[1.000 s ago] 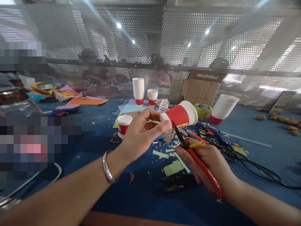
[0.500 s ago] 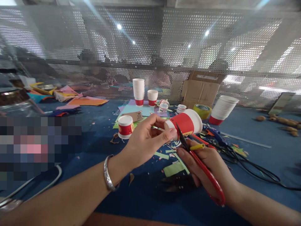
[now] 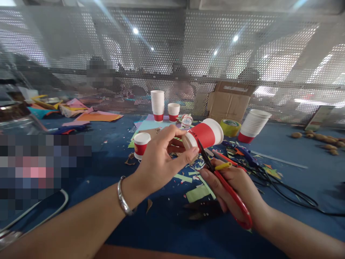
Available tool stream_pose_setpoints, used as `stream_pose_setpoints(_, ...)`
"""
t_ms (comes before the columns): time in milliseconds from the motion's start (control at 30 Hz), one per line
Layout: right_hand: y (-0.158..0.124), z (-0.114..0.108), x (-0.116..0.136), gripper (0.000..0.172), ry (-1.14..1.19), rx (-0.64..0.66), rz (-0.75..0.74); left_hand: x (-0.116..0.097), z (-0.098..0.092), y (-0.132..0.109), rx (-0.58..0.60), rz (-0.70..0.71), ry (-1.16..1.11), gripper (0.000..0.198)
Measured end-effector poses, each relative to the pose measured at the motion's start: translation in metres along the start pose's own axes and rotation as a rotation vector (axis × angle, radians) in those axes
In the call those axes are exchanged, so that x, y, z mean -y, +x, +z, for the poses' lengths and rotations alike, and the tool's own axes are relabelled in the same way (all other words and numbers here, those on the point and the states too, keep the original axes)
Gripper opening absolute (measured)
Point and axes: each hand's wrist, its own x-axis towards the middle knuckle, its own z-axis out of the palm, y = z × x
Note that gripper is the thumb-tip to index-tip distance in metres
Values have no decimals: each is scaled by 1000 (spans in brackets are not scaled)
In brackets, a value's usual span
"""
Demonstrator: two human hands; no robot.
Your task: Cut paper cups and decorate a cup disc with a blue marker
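Note:
A red and white paper cup (image 3: 206, 134) lies tilted on its side in the air, its rim facing right. My left hand (image 3: 164, 158) holds it near the base, thumb below and fingers behind. In my right hand (image 3: 234, 187) are red-handled scissors (image 3: 234, 201), their dark blades pointing up at the cup's lower side. A short yellow piece (image 3: 223, 166) sticks out beside the scissors' pivot. Left of the cup, a short red and white cup (image 3: 142, 145) stands upside down on the blue table (image 3: 107, 154).
Paper scraps (image 3: 198, 193) and dark snips (image 3: 202, 210) lie under my hands. Behind are cup stacks (image 3: 157, 104) (image 3: 254, 124), yellow tape (image 3: 230, 127) and a cardboard box (image 3: 231, 100). Black cables (image 3: 291, 194) and a blue glue gun (image 3: 249, 156) lie right; coloured paper (image 3: 97, 116) lies left.
The held cup has shifted slightly left and up and turned, with its base showing more. My right hand and the scissors have moved slightly left and up.

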Motion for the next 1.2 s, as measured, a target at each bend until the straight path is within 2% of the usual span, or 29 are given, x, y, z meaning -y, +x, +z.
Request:
stream_pose_setpoints(133,1,-2,-4,55,-11,32,-51,-1,0,-3,13,125,181,31)
stream_pose_setpoints(200,-1,-3,-3,55,-14,36,-53,-3,-1,-4,39,147,238,31)
stream_pose_setpoints(500,-2,-2,0,45,-3,-3,-60,-5,-1,-3,44,100,172,30)
stream_pose_setpoints(633,-2,-3,1,43,-35,-17,-55,-3,0,-5,57,33,149,34)
stream_pose_setpoints(800,-3,-1,6,42,-10,-15,16,-3,-1,-5,98,12,177,36)
stream_pose_setpoints(1033,-4,-2,5,57,-88,11,33,-6,-1,-4,95,89,204,30)
stream_pose_setpoints(1200,-4,-1,5,59,-90,13,74,-5,-1,-5,81,66,204,34)
